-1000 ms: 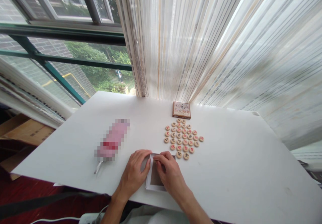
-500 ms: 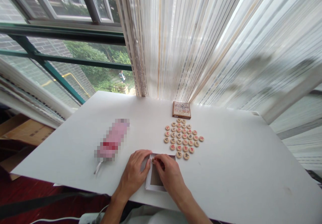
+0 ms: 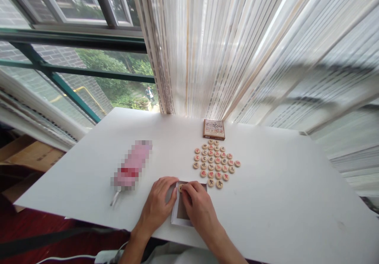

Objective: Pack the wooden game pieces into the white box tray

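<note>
Wood now shows its marked face at your right grip (image 3: 202, 202): the disc (image 3: 181, 187) that was tipped and mostly covered by your fingers half a second ago lies face up, just left of the fingertips, in the far left corner of the white tray (image 3: 181, 221). For the work in hand, that reads as one disc set in its corner, or all but set. Your right grip is narrow, its fingertips close together at the disc's right edge; whether they pinch it or merely touch it, you cannot tell from this view. Your left grip (image 3: 160, 198) is curved wider, thumb and fingers apart, touching the tray's left side. Counting up, you have one tray between your two grips and one disc showing inside it, with part of the tray floor hidden under your right grip. Beyond that grip and to its right, thirty-one loose discs (image 3: 217, 161) lie spread on the one counter (image 3: 281, 200), some marked red and some black. One flat box (image 3: 213, 129) rests past them, farthest from you, and one pink item (image 3: 133, 165), too blurred to identify, lies beyond your left grip and to its left.
</note>
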Available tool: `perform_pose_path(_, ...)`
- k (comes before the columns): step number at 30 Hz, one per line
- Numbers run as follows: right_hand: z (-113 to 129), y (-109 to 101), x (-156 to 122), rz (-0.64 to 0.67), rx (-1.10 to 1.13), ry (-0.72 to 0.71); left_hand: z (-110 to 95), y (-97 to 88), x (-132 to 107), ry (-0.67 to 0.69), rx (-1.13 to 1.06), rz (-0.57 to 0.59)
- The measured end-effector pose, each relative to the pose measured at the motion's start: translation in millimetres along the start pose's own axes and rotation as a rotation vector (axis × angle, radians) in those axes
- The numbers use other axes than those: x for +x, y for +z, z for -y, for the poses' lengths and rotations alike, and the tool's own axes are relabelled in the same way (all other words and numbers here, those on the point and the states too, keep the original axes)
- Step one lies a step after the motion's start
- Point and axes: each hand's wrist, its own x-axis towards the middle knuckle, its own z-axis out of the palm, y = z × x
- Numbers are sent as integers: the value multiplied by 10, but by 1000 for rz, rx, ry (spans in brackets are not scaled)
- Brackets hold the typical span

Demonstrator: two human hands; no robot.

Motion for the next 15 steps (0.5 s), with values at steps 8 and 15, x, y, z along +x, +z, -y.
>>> perform_pose_path(8,38,-138,-65,67,-35,-102,-11,-12,6,4,-4,4)
perform_pose_path(15,6,-142,-81,82,-24,-117,-21,-19,2,0,-5,6)
